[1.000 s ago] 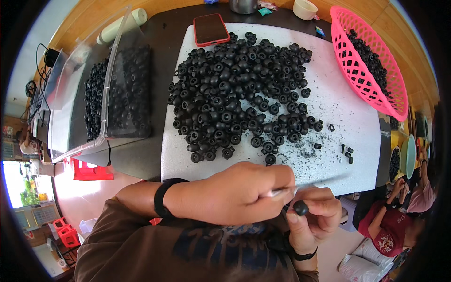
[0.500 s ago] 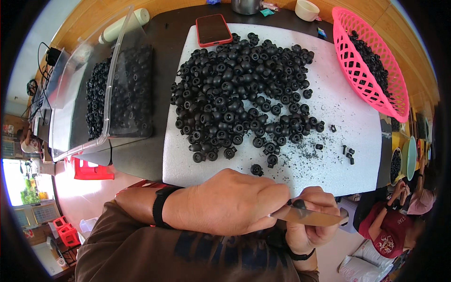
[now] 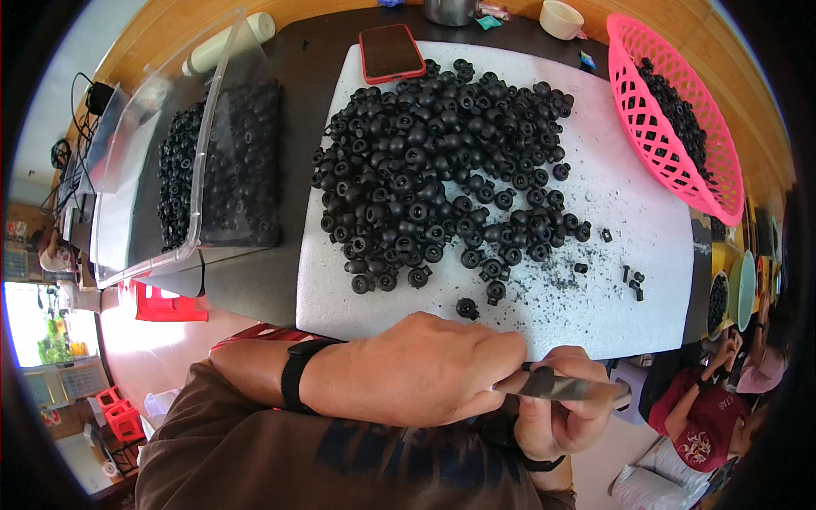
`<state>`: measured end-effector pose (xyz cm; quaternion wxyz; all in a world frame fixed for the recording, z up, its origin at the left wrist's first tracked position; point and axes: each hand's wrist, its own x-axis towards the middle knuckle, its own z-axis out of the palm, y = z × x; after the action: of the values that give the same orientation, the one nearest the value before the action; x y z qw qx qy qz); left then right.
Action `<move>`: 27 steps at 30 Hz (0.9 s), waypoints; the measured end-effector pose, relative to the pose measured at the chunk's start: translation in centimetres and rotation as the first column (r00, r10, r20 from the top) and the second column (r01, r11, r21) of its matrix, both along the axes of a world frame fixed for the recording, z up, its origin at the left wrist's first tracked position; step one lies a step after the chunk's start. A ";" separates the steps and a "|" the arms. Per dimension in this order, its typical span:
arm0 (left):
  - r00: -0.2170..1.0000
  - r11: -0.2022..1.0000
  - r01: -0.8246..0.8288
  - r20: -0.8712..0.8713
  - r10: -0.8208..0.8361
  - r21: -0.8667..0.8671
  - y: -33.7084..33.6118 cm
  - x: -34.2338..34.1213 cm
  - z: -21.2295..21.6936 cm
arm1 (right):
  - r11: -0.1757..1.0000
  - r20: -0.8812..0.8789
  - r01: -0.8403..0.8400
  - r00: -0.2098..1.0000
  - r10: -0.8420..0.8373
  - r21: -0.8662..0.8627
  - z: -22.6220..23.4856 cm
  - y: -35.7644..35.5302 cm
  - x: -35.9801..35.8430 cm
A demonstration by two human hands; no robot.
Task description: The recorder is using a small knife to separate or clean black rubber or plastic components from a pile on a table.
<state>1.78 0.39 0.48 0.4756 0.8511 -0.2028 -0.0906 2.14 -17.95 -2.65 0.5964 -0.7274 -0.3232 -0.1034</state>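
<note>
Nearest the body, below the table's edge, the left hand point(image 3: 425, 370) reaches across to the right and closes over the handle end of a thin metal blade point(image 3: 565, 388). Its fingers are curled tight round the tool, and the blade's long axis runs nearly level, pointing out to the person's right. The right hand point(image 3: 561, 408) sits directly under and behind that blade, fingers folded shut on a small black rubber part point(image 3: 539, 371), only a sliver of which shows above the knuckles, touching the blade's upper edge. So the part lies at the blade's near end, right where both hands meet, and the right hand is the one bearing it. A black band point(image 3: 297, 387) circles the left wrist.

Just beyond the hands, on the white foam board point(image 3: 646, 255), one loose black piece point(image 3: 467, 308) lies apart from the rest, with dark crumbs scattered beside it. Farther on, a broad heap of black rubber parts point(image 3: 442, 170) covers the board's middle. To the left stands a clear plastic bin point(image 3: 204, 170) holding more of them; to the right, a pink basket point(image 3: 671, 119) tilts with others inside. At the far edge lie a red phone point(image 3: 391, 53) and a small pale cup point(image 3: 563, 17).
</note>
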 end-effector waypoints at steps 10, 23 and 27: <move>0.950 0.954 -0.260 -0.220 0.223 -0.152 2.5 0.2 -0.5 | 0.904 0.266 0.427 0.868 -0.419 0.029 4.2 -2.4 2.4; 0.894 0.937 -0.326 -0.362 0.263 -0.125 4.4 -1.6 -1.5 | 0.688 0.472 0.616 0.771 -0.427 -0.384 3.8 -1.6 13.5; 0.901 0.945 -0.286 -0.379 0.211 -0.155 4.6 -1.1 -1.7 | 0.808 0.201 0.260 0.963 -0.178 -0.528 0.5 1.2 8.4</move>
<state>0.70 4.95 -1.27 0.5981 0.7852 -0.0106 -0.1602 10.50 -16.73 -2.20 0.3217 -0.8910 -0.2945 -0.1260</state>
